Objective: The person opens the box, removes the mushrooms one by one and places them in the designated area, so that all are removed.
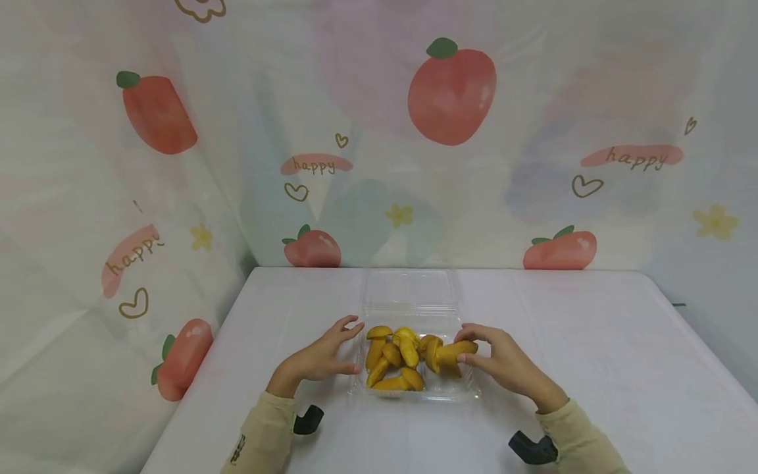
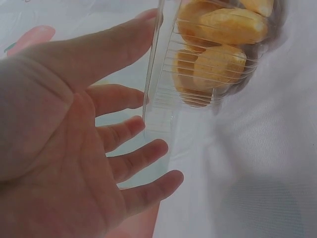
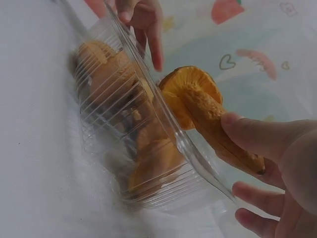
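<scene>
A clear plastic clamshell box (image 1: 414, 397) lies on the table with its lid (image 1: 408, 288) folded back toward the wall. Several yellow-brown mushrooms (image 1: 379, 352) are inside it. My right hand (image 1: 503, 359) pinches one mushroom (image 3: 208, 121) by its stem between thumb and fingers. That mushroom is above the box's right side, cap toward the middle. On the opposite side, my left hand (image 1: 316, 355) has its fingers spread, with the thumb (image 2: 114, 49) and fingertips at the box's left rim (image 2: 153, 69). Whether the left fingers press on the rim, I cannot tell.
A white-covered table (image 1: 592, 342) spreads around the box. Behind it hangs a wall cloth (image 1: 379, 118) with printed fruit, hearts and words, and another side of cloth stands at the left. Black wrist pieces (image 1: 533, 449) stick out beside both sleeves.
</scene>
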`<state>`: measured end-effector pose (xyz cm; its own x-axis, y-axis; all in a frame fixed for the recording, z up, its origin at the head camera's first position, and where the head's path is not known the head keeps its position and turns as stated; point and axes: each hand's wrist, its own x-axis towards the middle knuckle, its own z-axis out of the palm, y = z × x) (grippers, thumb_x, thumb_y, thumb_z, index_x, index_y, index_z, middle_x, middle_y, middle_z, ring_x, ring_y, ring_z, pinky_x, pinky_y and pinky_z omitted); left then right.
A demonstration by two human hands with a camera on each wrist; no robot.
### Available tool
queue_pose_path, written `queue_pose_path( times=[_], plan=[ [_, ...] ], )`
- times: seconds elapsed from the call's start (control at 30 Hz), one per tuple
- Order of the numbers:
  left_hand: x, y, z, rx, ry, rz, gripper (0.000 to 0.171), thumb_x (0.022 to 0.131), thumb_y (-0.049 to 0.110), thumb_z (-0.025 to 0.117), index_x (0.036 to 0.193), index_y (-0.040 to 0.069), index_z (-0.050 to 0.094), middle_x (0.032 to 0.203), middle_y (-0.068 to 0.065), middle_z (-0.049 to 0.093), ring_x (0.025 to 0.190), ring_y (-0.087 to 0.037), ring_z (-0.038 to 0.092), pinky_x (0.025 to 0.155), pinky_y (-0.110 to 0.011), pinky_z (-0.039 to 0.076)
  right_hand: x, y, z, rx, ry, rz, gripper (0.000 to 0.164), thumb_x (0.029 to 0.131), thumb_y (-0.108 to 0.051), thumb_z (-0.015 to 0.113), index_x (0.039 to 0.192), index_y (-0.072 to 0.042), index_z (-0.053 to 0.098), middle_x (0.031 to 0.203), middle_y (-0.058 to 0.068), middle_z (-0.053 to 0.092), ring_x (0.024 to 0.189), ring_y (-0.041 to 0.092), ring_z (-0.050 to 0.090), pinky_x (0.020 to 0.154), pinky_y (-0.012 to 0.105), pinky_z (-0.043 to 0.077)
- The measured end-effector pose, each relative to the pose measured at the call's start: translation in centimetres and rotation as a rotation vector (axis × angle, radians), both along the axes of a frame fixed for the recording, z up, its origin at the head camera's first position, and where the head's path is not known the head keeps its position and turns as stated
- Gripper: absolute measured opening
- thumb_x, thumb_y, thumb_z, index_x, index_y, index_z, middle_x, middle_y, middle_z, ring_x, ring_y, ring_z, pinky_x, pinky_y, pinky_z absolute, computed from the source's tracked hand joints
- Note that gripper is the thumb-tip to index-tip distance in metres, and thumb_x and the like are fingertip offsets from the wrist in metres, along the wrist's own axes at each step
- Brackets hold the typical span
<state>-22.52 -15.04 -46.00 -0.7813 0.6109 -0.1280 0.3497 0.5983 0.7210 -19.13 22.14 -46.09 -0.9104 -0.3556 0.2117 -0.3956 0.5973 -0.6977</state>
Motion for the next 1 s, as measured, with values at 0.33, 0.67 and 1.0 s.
queue_pose_path(
  times=[0.33, 0.67, 1.0],
  plan=[
    [-0.1, 0.1, 0.1, -0.001, 0.011, 0.000, 0.084, 0.092, 0.019, 0.076, 0.158, 0.001, 0.028, 0.168, -0.022, 0.013, 0.154, -0.045, 0.017, 0.121, -0.065, 0.022, 0.0, 0.2, 0.3, -0.042, 0.013, -0.024, 0.021, 0.089, -0.020, 0.078, 0.106, -0.011, 0.069, 0.103, 0.001, 0.073, 0.088, 0.000, 0.056, 0.073, 0.026, 0.051],
    [0.0, 0.1, 0.1, 0.005, 0.001, 0.003, 0.084, 0.092, 0.019, 0.075, 0.158, -0.001, 0.028, 0.168, -0.023, 0.013, 0.154, -0.045, 0.016, 0.121, -0.066, 0.022, -0.2, 0.6, 0.3, -0.178, -0.041, 0.006, 0.022, 0.095, -0.004, 0.068, 0.112, -0.002, 0.056, 0.109, 0.015, 0.068, 0.089, 0.002, 0.058, 0.073, 0.019, 0.053],
    [0.1, 0.1, 0.1, 0.015, -0.007, 0.009, 0.083, 0.092, 0.018, 0.075, 0.158, 0.000, 0.029, 0.168, -0.021, 0.013, 0.155, -0.044, 0.016, 0.121, -0.065, 0.022, -0.6, 1.0, 0.1, -0.375, -0.015, 0.131, 0.018, 0.099, 0.005, 0.057, 0.115, 0.007, 0.049, 0.112, 0.002, 0.063, 0.083, 0.010, 0.067, 0.063, 0.023, 0.051]
  ],
)
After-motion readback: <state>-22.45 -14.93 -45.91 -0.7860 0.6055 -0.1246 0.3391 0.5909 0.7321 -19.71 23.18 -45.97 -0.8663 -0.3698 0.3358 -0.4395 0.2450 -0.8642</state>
